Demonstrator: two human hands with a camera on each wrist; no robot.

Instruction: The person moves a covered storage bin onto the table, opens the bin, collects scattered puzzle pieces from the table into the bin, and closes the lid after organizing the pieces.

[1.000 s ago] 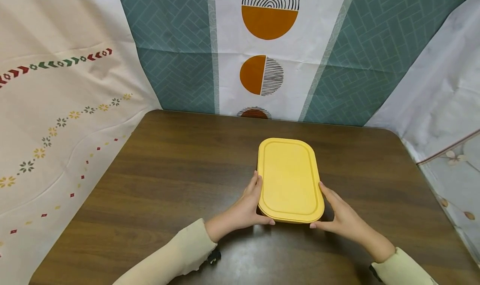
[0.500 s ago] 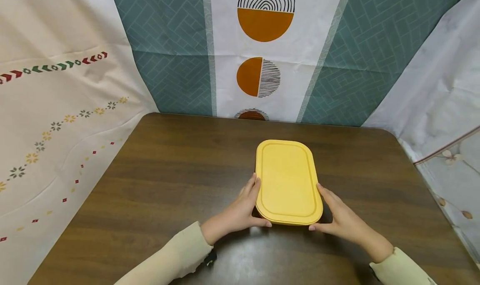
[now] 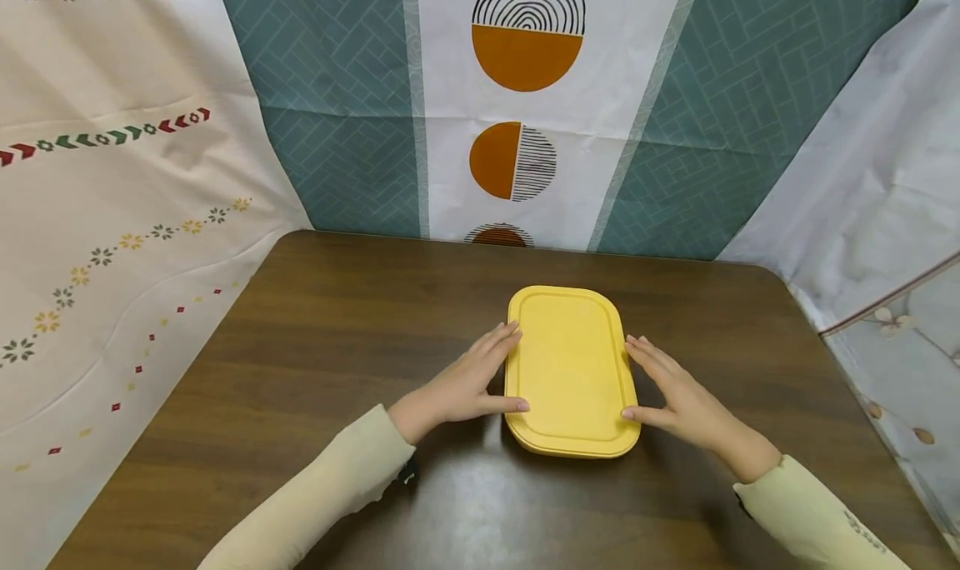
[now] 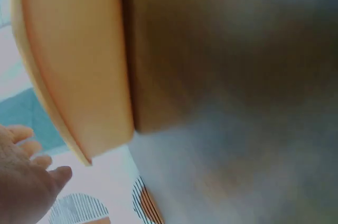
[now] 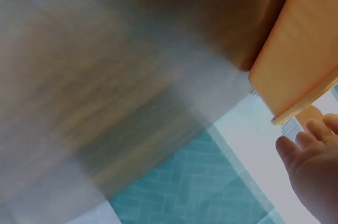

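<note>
A yellow lidded food container [image 3: 570, 370] lies flat on the brown wooden table, its lid on and its long side running away from me. My left hand [image 3: 459, 387] is spread at its left edge, fingertips and thumb overlapping the rim of the lid in the head view. On the other side my right hand [image 3: 678, 399] hovers the same way, fingers loosely straight beside the right edge. Both wrist views show the container's side wall [image 4: 79, 60], with the left hand [image 4: 26, 182] and the right hand [image 5: 317, 166] a small gap away from the lid's edge.
Brown wood-grain tabletop [image 3: 360, 328] surrounds the container. Behind the table hangs a teal and white cloth [image 3: 345, 137] with orange half circles. Patterned white cloths drape along the left [image 3: 150, 262] and right [image 3: 885, 203] sides.
Both hands have let go of the container's near corners and moved up and forward along its sides, fingers loosening. The container has stayed on the table; the head view has shifted slightly.
</note>
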